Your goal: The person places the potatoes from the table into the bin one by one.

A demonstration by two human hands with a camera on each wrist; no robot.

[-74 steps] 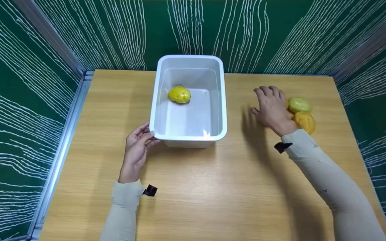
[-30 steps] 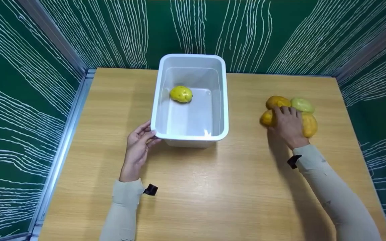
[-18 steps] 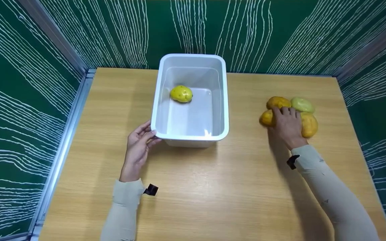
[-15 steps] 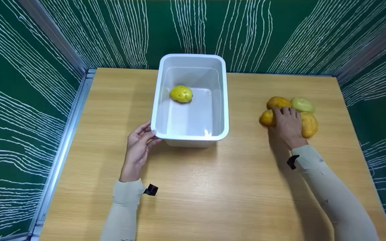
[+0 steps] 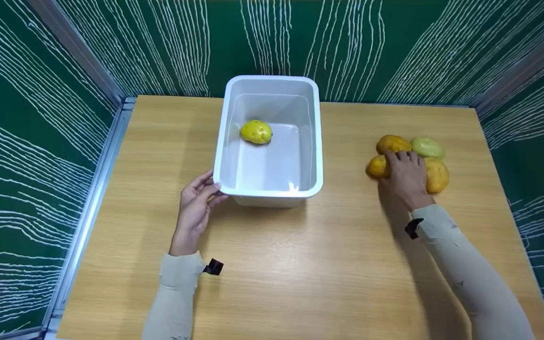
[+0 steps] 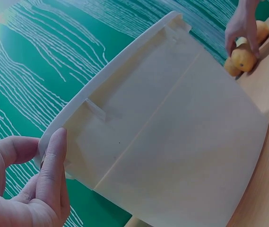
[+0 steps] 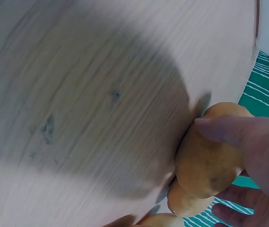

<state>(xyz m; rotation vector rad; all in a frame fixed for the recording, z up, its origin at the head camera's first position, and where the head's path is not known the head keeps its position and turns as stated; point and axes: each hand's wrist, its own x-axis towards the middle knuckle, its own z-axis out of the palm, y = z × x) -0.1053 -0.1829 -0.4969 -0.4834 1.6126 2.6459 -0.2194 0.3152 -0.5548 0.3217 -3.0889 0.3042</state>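
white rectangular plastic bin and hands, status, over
Left hand pinching bin rim. Right hand gripping orange oval lump. Glossy yellow oval lump inside bin. Pale green oval lump and two orange ones close beside grip.

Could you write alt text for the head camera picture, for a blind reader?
A person's right hand grips one of four clustered potato-like objects on a wooden table; the left hand pinches the corner of a white bin holding a yellow one.
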